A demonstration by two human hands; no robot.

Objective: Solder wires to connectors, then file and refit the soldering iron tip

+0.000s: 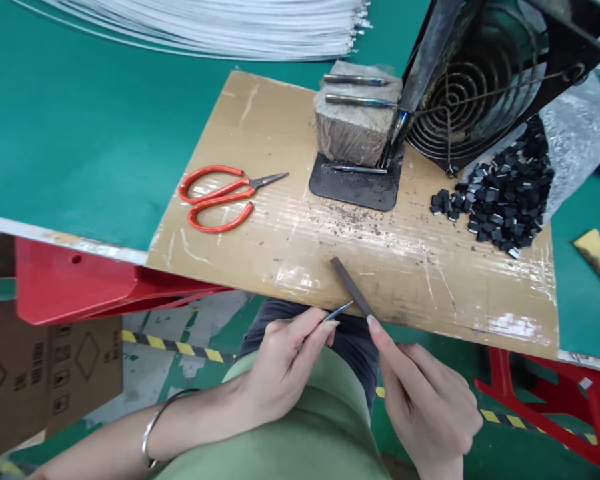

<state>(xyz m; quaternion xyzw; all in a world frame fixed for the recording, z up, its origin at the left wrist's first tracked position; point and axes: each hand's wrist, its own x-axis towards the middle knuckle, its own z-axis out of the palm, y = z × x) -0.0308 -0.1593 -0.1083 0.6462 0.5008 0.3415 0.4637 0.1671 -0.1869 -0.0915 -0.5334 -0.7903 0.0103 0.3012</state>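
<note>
Pinched in my left hand is a thin pointed metal soldering tip, its bluish point aimed right. My right hand grips a flat grey file, index finger stretched along it. The file slants up and left over the front edge of the cardboard, close beside the tip; whether they touch I cannot tell. Similar tips lie on a wrapped block, and another tip lies on the black base plate before it.
Orange-handled scissors lie on the cardboard's left side. A black fan guard stands at the back right, near a pile of small black parts spilling from a plastic bag. White cables lie behind; a yellow sponge is far right.
</note>
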